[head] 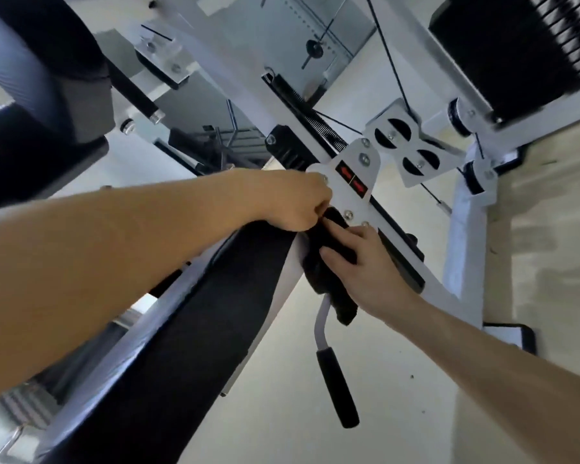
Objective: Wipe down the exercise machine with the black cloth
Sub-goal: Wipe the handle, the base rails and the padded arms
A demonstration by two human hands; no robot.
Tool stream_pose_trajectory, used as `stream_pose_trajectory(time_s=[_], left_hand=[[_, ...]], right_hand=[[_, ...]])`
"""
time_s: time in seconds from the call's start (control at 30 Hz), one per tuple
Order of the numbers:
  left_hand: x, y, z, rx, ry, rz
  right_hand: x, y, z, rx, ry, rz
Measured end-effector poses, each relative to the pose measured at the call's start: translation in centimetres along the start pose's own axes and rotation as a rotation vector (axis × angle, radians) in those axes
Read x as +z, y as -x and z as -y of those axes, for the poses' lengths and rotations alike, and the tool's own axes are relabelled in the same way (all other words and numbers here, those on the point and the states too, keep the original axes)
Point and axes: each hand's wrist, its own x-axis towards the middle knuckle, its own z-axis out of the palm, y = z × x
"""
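Observation:
The exercise machine [355, 172] is a white steel frame with a black padded seat [195, 329] running from the lower left toward the middle. A black cloth [329, 279] is bunched against the frame just below a white bracket with two red arrow labels. My right hand [362, 266] grips the cloth, with the thumb and fingers curled over it. My left hand [288, 199] reaches in from the left and pinches the cloth's upper end beside the bracket. Part of the cloth hangs down over a white lever.
A white lever with a black grip [335, 383] hangs below the cloth. Pulleys and thin cables [402, 145] sit right of the bracket, with a black weight stack [523, 45] at the top right. A black roller pad [47, 78] fills the upper left. Pale floor lies beneath.

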Motion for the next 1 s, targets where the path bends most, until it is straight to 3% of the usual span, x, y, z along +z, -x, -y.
stream_pose_trajectory(time_s=[0.1,0.3,0.47,0.6,0.83,1.0], left_hand=[[0.7,0.4,1.7,-0.101,0.21,-0.181],[1.1,-1.6,2.2,-0.122,0.034,-0.121],[1.1,-1.6,1.8,-0.095,0.031,-0.033],[1.2,-1.4,2.4,-0.087,0.124,-0.027],[1.4,-1.8,2.0,-0.073,0.008,-0.056],[1.2,-1.3,1.9,-0.102,-0.091,-0.021]], right_hand=[[0.5,-2.6,0.0,0.03,0.106,-0.175],[3.5,-5.8,0.9,0.049,0.304,-0.494],[5.2,-2.4,1.0,0.115,0.217,-0.494],[6.4,-0.2,0.7,-0.008,0.201,-0.529],[3.1,-9.6,-0.1,0.015,0.274,-0.675],[-0.6,-9.0,-4.8,0.271,0.102,-0.64]])
